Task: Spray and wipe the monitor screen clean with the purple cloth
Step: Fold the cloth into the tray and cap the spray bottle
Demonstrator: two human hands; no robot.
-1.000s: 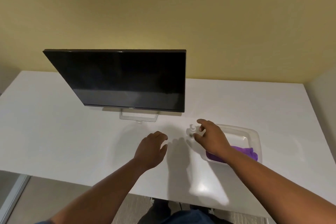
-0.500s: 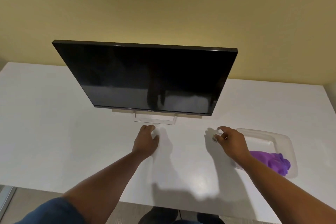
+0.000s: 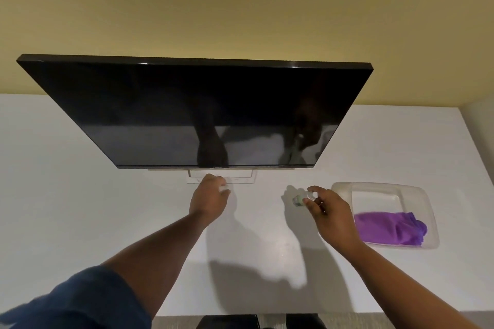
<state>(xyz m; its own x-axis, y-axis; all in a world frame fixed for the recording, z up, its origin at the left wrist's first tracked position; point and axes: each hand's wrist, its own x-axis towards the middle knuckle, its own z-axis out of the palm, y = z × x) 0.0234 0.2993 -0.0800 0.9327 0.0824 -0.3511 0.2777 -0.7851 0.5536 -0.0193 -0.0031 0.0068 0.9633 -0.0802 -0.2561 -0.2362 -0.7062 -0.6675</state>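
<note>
Nearest the camera, two bare forearms reach out over the white desk. The right hand grasps a small spray bottle by its neck, thumb and fingers pinched around the cap end; the bottle lies tilted, its base toward the monitor. The left hand rests at the clear stand base, fingers curled; whether it grips the base or merely presses on it cannot be told. Just right of the right hand sits a clear tray with the purple cloth bunched in its near half, untouched. Beyond, the monitor stands dark, its screen facing the camera and leaning forward at the top. Risks, as judged: the bottle is small and held only at the tip, so it may slip or spray off target onto the desk; heavy spray could run down into the lower bezel; a push on the screen may rock the stand if the left hand is not bracing it. The nozzle's direction is too small to read, the bottle label is illegible, and reflections mask any dirt on the screen.
</note>
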